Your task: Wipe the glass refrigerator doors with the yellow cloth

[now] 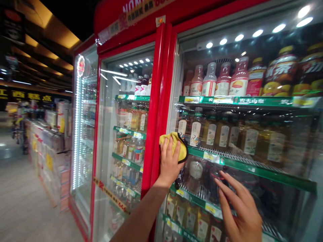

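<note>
A yellow cleaning cloth (pixel 182 152) with a dark edge lies under the fingers of my left hand (pixel 171 164). That hand presses it against the red door frame (pixel 161 84) of a drinks fridge, where the frame meets the glass of the right-hand door. My right hand (pixel 241 210) is lower and to the right, in front of the same glass. Its fingers are stretched out and hold nothing; whether the fingertips touch the glass I cannot tell. Behind the glass stand rows of bottles (pixel 210 134) on shelves with green edge strips (pixel 242 167).
To the left is the fridge's other glass door (pixel 107 117), with more bottles behind it. A further lit fridge (pixel 84 134) stands beyond. Stacked boxes (pixel 51 161) line the aisle floor (pixel 30 211) at the far left.
</note>
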A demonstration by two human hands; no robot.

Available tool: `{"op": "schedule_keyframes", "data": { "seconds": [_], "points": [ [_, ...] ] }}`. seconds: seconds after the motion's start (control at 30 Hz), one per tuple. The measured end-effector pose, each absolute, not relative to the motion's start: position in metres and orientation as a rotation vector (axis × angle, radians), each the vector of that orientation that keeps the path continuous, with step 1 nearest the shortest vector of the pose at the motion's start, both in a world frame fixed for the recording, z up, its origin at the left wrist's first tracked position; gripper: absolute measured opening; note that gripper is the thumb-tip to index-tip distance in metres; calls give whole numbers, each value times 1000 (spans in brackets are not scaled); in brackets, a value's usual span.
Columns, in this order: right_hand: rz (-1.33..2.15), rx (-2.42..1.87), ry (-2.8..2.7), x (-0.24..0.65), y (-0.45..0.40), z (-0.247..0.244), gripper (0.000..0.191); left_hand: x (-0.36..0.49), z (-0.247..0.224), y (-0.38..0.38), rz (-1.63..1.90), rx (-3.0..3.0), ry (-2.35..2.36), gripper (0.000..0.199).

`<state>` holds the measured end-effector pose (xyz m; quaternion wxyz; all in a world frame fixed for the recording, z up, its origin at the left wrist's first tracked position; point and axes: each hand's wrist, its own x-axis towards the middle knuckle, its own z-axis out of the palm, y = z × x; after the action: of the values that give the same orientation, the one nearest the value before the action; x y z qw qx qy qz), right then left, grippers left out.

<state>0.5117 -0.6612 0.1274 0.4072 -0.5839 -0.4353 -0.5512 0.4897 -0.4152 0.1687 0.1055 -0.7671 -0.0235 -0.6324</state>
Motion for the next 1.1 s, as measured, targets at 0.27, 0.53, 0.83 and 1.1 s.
{"op": "schedule_keyframes", "data": {
  "seconds": [0.27, 0.53, 0.83, 1.1],
  "points": [
    [-1323, -1479, -1076, 491, -645, 127, 27, 463, 96, -389, -1806, -2168, 144, 66],
    [-1380, -1404, -1142, 475, -621, 139, 33, 405, 120, -397, -1730, -2147, 146, 65],
    [-1425, -1435, -1094, 485, -624, 139, 29, 445, 135, -345, -1689, -2195, -49, 92],
    [-1462, -1415, -1021, 494, -632, 153, 26, 465, 278, -358, -1871, -2152, 34, 81]
  ]
}}
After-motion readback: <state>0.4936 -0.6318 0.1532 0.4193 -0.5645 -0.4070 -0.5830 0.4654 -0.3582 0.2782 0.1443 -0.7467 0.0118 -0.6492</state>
